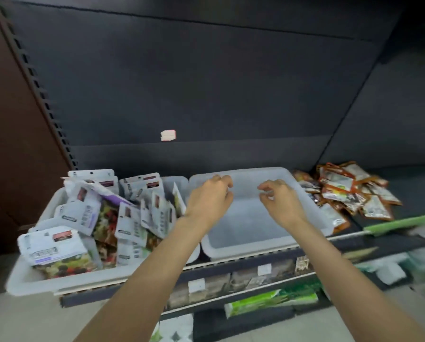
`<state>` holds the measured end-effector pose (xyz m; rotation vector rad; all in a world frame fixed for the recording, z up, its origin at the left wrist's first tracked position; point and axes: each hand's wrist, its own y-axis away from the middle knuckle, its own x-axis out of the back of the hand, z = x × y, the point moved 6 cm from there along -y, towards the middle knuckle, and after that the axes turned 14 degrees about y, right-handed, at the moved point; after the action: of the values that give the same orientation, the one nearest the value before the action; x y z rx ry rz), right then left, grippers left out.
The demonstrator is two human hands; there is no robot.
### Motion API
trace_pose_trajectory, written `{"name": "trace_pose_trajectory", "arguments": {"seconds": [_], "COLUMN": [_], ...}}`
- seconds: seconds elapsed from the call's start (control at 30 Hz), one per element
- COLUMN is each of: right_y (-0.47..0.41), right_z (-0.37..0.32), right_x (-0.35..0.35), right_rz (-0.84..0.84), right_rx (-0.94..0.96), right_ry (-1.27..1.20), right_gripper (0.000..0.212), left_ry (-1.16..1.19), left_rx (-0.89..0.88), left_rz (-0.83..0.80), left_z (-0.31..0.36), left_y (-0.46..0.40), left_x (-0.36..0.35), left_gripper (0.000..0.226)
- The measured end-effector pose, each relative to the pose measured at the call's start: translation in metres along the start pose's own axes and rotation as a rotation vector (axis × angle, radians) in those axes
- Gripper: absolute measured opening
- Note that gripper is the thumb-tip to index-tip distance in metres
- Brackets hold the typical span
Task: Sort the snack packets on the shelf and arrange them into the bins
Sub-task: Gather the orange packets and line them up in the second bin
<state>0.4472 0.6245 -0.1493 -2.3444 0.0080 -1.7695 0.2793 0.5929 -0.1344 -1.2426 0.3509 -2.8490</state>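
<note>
While packets [88,218] fill one bin [66,280], hands hover.

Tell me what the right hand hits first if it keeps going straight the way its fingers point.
Probably the left hand: the right hand's curled fingers point leftward across the empty white bin. Depth is unclear.

A dark shelf [369,218] carries two white bins [255,245] side by side and a heap of orange packets [349,191] at the right

Two hands [243,198] over white bin [250,240]
</note>
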Motion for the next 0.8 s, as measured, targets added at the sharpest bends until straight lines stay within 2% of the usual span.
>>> {"name": "trace_pose_trajectory", "arguments": {"seconds": [0.23, 0.37, 0.5, 0.67, 0.8], "right_y": [-0.013, -0.036, -0.058, -0.104, -0.134], "right_z": [0.174, 0.268, 0.348, 0.404, 0.428], "right_x": [0.018, 0.027, 0.025, 0.016, -0.002], "right_rz": [0.001, -0.071, -0.158, -0.199, -0.255], "right_rx": [-0.099, -0.122, -0.131, -0.108, -0.107], "right_ry": [0.046, 0.091, 0.125, 0.131, 0.15], "right_gripper": [0.027, 0.024, 0.036, 0.044, 0.056], "left_ry": [0.01, 0.049, 0.038, -0.146, -0.167], "left_rx": [-0.019, 0.024, 0.038, -0.063, 0.039], "left_rz": [-0.08, -0.11, -0.107, -0.264, -0.277], "left_z": [0.088, 0.137, 0.17, 0.195, 0.181], "left_y": [-0.066, -0.106, -0.139, -0.177, -0.213], "left_x": [-0.142, -0.22, -0.281, -0.335, -0.354], "left_gripper": [0.027, 0.025, 0.028, 0.035, 0.04]}}
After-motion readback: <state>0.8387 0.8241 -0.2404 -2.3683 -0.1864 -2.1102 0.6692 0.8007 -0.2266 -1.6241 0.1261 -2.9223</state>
